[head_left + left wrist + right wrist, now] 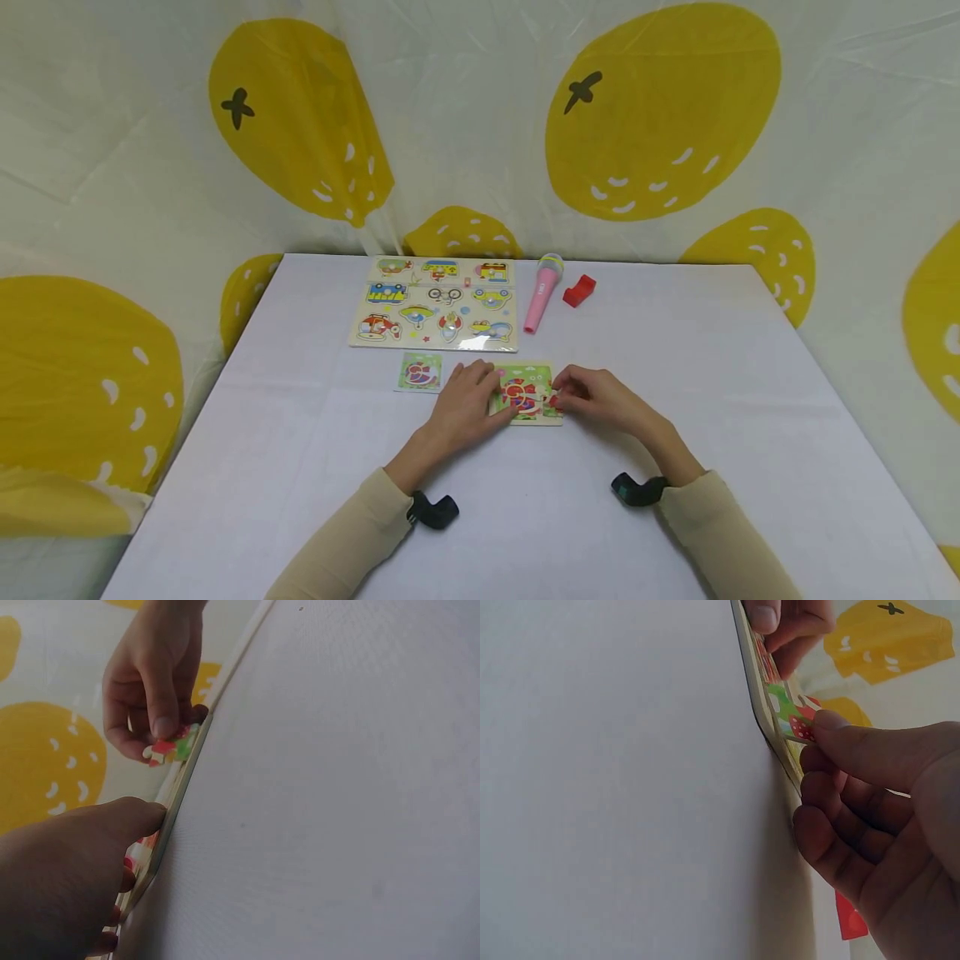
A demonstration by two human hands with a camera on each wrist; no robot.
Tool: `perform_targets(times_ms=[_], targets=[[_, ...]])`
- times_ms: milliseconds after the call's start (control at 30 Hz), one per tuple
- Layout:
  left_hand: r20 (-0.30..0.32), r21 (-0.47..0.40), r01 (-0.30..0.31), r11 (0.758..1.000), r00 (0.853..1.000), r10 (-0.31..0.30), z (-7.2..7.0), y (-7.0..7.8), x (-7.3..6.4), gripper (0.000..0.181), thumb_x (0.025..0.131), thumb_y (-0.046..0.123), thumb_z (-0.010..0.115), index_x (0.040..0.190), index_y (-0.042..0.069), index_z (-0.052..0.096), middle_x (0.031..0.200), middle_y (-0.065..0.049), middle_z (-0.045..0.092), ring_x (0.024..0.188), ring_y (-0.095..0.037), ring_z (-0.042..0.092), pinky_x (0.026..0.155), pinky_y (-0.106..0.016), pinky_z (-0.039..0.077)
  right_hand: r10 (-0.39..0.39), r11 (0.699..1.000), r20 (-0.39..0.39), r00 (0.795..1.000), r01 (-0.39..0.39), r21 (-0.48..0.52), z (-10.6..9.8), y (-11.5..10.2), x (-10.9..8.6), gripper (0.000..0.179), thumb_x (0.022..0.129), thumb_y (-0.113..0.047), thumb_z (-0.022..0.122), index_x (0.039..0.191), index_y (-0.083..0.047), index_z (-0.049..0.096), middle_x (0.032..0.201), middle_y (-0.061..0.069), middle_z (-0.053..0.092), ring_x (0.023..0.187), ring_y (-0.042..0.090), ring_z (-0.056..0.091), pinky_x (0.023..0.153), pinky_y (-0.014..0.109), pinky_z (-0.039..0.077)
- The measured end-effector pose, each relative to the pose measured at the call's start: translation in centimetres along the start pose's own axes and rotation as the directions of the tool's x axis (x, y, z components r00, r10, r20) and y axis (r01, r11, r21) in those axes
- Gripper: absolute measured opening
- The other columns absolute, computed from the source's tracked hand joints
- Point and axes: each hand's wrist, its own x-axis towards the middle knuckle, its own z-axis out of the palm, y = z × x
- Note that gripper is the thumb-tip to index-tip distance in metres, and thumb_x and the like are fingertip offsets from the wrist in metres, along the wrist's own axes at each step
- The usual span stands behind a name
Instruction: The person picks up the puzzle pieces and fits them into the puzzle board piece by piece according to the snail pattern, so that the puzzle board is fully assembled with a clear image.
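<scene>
A small wooden jigsaw puzzle board (528,375) with a red and green picture lies on the table. My left hand (468,404) rests over its left side, thumb (146,817) across the near edge and fingers along the far left part. Between thumb and index finger, my right hand (596,396) pinches a puzzle piece (799,724), green with a dotted red patch. The piece is tilted over the right end of the board, its lower edge close to the frame. My right hand's other fingers (814,829) are curled beneath.
A matching picture card (421,372) lies left of the board. Behind stands a larger wooden vehicle puzzle (465,312), lying flat, with a pink toy microphone (540,300) and a red curved object (580,291) to its right. White cloth covers the table (517,533).
</scene>
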Motion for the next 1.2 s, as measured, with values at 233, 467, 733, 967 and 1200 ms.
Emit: perform_targets(times_ms=[233,467,733,967,1200], targets=[[0.012,0.007,0.002,1.0,1.0,-0.002,-0.1,0.1,0.0,0.041,0.089,0.055,0.066,0.096,0.017,0.056,0.124,-0.006,0.059,0.121,-0.023,0.056,0.114,-0.053,0.04,0.01,1.0,0.017,1.0,-0.011,0.009,0.6,-0.9,0.4,0.024,0.091,-0.021,0.074,0.111,-0.011,0.065,0.083,-0.005,0.061,0.079,0.012,0.055,0.07,0.018,0.049],[-0.007,0.006,-0.006,1.0,1.0,0.006,-0.3,0.1,-0.1,0.04,0.089,0.054,0.067,0.096,0.016,0.057,0.126,-0.007,0.06,0.123,-0.024,0.057,0.114,-0.054,0.04,0.011,0.999,0.032,0.999,-0.01,-0.045,1.0,-1.2,0.8,0.023,0.091,-0.021,0.073,0.11,-0.01,0.065,0.079,-0.005,0.057,0.075,0.012,0.053,0.066,0.019,0.047],[0.007,0.019,-0.003,1.0,1.0,0.002,-0.2,0.0,-0.1,0.042,0.089,0.057,0.066,0.098,0.016,0.058,0.127,-0.008,0.06,0.123,-0.024,0.057,0.114,-0.054,0.04,0.009,0.995,0.027,1.0,-0.006,-0.1,1.4,-1.2,1.1,0.022,0.09,-0.022,0.076,0.108,-0.012,0.068,0.076,-0.005,0.055,0.073,0.011,0.051,0.063,0.02,0.045],[0.003,0.018,-0.001,1.0,1.0,0.001,-0.2,0.0,0.0,0.041,0.089,0.056,0.066,0.098,0.016,0.058,0.127,-0.007,0.06,0.123,-0.024,0.056,0.114,-0.054,0.04,0.0,0.993,0.03,1.0,0.004,-0.118,1.4,-1.3,1.1,0.019,0.089,-0.023,0.076,0.103,-0.014,0.068,0.075,-0.005,0.054,0.072,0.011,0.051,0.062,0.021,0.044],[0.01,0.015,0.0,1.0,1.0,-0.001,-0.1,-0.1,0.1,0.042,0.09,0.055,0.066,0.102,0.016,0.06,0.126,-0.008,0.06,0.122,-0.024,0.057,0.114,-0.053,0.04,-0.002,0.993,0.02,1.0,0.004,-0.12,1.6,-0.9,1.4,0.017,0.089,-0.023,0.076,0.102,-0.015,0.069,0.076,-0.005,0.055,0.073,0.011,0.051,0.063,0.02,0.044]])
